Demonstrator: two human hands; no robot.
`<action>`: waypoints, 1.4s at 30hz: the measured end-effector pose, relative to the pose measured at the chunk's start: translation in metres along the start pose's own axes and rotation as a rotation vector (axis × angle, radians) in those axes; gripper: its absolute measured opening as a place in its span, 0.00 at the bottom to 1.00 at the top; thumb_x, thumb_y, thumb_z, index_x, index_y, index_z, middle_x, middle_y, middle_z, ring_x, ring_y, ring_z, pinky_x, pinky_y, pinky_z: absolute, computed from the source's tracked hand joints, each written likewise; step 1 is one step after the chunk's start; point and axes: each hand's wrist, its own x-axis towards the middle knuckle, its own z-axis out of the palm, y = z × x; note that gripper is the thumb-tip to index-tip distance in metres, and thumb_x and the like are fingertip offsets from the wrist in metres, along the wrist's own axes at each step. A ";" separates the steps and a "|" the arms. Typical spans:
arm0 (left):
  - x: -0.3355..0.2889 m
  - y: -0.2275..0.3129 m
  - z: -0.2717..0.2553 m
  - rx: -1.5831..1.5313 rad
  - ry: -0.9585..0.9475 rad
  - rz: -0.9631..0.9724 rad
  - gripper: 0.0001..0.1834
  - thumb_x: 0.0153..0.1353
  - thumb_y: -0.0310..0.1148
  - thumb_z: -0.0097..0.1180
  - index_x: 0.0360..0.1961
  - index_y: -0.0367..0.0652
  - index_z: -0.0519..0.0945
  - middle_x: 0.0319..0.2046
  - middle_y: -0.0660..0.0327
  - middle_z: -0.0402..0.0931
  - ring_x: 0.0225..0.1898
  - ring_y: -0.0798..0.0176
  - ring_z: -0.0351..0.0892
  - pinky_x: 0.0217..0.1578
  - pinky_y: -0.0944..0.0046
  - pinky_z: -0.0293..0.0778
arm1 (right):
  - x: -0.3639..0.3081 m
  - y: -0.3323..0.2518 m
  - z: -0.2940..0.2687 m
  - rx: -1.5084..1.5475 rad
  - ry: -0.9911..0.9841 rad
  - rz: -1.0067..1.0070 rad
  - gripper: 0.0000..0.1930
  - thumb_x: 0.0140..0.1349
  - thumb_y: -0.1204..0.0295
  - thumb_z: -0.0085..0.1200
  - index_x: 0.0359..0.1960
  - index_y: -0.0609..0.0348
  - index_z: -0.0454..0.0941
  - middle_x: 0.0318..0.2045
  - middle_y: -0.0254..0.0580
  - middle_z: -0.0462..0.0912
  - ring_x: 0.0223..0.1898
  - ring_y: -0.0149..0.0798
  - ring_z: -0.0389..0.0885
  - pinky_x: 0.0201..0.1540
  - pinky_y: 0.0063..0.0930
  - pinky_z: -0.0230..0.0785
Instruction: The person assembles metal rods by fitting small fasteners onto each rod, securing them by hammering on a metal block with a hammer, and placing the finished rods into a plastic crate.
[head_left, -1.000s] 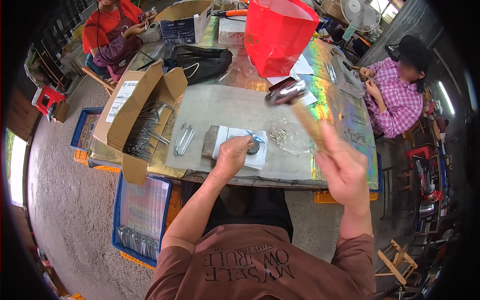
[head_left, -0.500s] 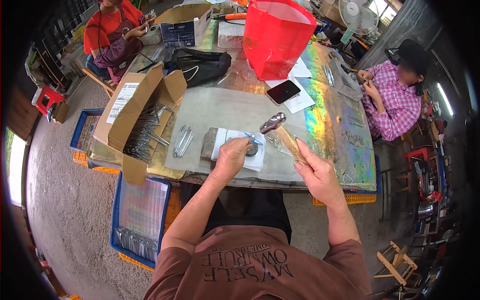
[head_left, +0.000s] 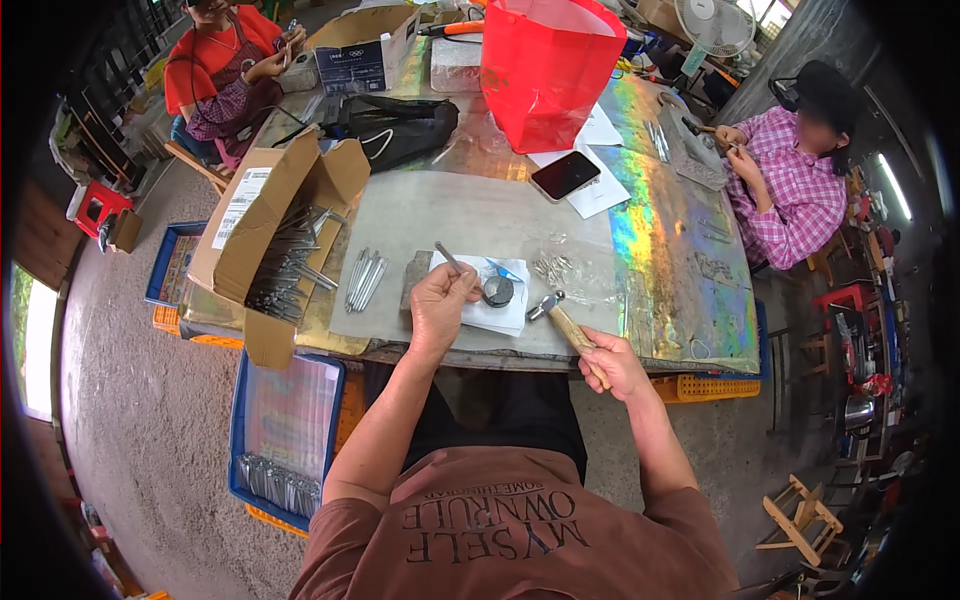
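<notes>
My right hand point(head_left: 615, 366) is closed around the wooden handle of a hammer point(head_left: 565, 325), whose metal head is over the near edge of the table. My left hand point(head_left: 440, 302) pinches a slim grey metal rod point(head_left: 449, 257), tilted with its upper end pointing away from me. Just right of those fingers, a dark round piece point(head_left: 497, 291) sits on white paper point(head_left: 510, 318), which lies over a grey stone block point(head_left: 416, 276). Beside the round piece lies a thin blue item point(head_left: 508, 272); its kind is unclear. Small silver pieces point(head_left: 552, 268) rest on clear plastic farther right.
Left of the block lies a bundle of metal rods point(head_left: 367, 281), near an open cardboard box point(head_left: 235, 240) full of rods. Farther back are a phone point(head_left: 566, 176), a red bag point(head_left: 545, 80) and a black bag point(head_left: 410, 125). Two people work at the table's far left and right.
The hammer has come down from above the plastic toward the table's near edge, along with my right hand. My left hand has shifted left, and the rod and round piece show more.
</notes>
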 end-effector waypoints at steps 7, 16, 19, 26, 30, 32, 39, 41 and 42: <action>-0.008 0.009 -0.015 -0.118 0.097 -0.082 0.07 0.57 0.29 0.51 0.31 0.35 0.73 0.24 0.61 0.74 0.24 0.73 0.73 0.26 0.75 0.69 | 0.017 0.000 -0.008 -0.035 -0.056 0.020 0.21 0.56 0.72 0.46 0.52 0.62 0.65 0.16 0.35 0.72 0.11 0.24 0.66 0.11 0.15 0.55; -0.002 0.026 -0.098 0.643 0.270 0.052 0.08 0.54 0.31 0.52 0.28 0.36 0.74 0.17 0.68 0.68 0.21 0.78 0.65 0.22 0.75 0.64 | 0.006 -0.002 0.013 -1.107 0.418 -0.580 0.11 0.48 0.71 0.53 0.31 0.64 0.74 0.24 0.46 0.74 0.28 0.48 0.73 0.30 0.37 0.65; -0.001 0.043 -0.118 1.045 0.237 0.028 0.09 0.51 0.33 0.53 0.27 0.37 0.74 0.16 0.61 0.69 0.19 0.71 0.68 0.22 0.70 0.65 | 0.010 0.005 0.010 -1.171 0.446 -0.704 0.10 0.48 0.72 0.52 0.32 0.64 0.74 0.27 0.46 0.74 0.31 0.48 0.73 0.33 0.37 0.65; 0.009 0.024 -0.135 1.391 0.192 0.168 0.09 0.50 0.33 0.51 0.25 0.36 0.72 0.24 0.47 0.73 0.30 0.44 0.72 0.30 0.50 0.66 | 0.013 0.015 0.012 -0.977 0.506 -0.755 0.11 0.51 0.75 0.49 0.36 0.66 0.73 0.31 0.50 0.72 0.32 0.48 0.71 0.35 0.35 0.64; 0.013 0.021 -0.131 1.451 0.176 0.143 0.09 0.50 0.33 0.52 0.24 0.38 0.71 0.25 0.48 0.73 0.30 0.43 0.72 0.30 0.50 0.67 | 0.012 0.016 0.016 -0.960 0.494 -0.778 0.10 0.51 0.75 0.48 0.36 0.66 0.73 0.31 0.49 0.72 0.32 0.48 0.71 0.35 0.35 0.64; 0.013 0.019 -0.128 1.473 0.182 0.148 0.09 0.50 0.33 0.52 0.24 0.38 0.71 0.25 0.48 0.73 0.30 0.44 0.73 0.30 0.50 0.67 | 0.012 0.016 0.017 -0.913 0.479 -0.769 0.10 0.52 0.76 0.47 0.35 0.67 0.73 0.30 0.50 0.72 0.32 0.48 0.72 0.34 0.34 0.64; 0.013 0.023 -0.135 1.425 0.332 0.247 0.07 0.53 0.31 0.47 0.26 0.38 0.73 0.25 0.49 0.73 0.29 0.46 0.73 0.32 0.52 0.68 | 0.009 0.016 0.022 -0.896 0.494 -0.810 0.08 0.53 0.78 0.46 0.35 0.67 0.72 0.29 0.48 0.72 0.30 0.46 0.71 0.33 0.33 0.64; 0.019 0.024 -0.153 1.471 0.384 0.241 0.05 0.51 0.29 0.47 0.26 0.38 0.73 0.25 0.50 0.72 0.30 0.46 0.72 0.32 0.52 0.69 | 0.008 0.015 0.024 -0.867 0.493 -0.837 0.08 0.53 0.79 0.45 0.35 0.68 0.72 0.29 0.48 0.72 0.29 0.45 0.71 0.32 0.31 0.64; 0.021 0.029 -0.156 1.514 0.430 0.238 0.04 0.49 0.26 0.47 0.25 0.38 0.73 0.26 0.51 0.72 0.31 0.45 0.72 0.32 0.53 0.70 | 0.009 0.015 0.024 -0.868 0.491 -0.838 0.08 0.53 0.79 0.45 0.35 0.68 0.72 0.29 0.48 0.72 0.29 0.45 0.71 0.32 0.31 0.64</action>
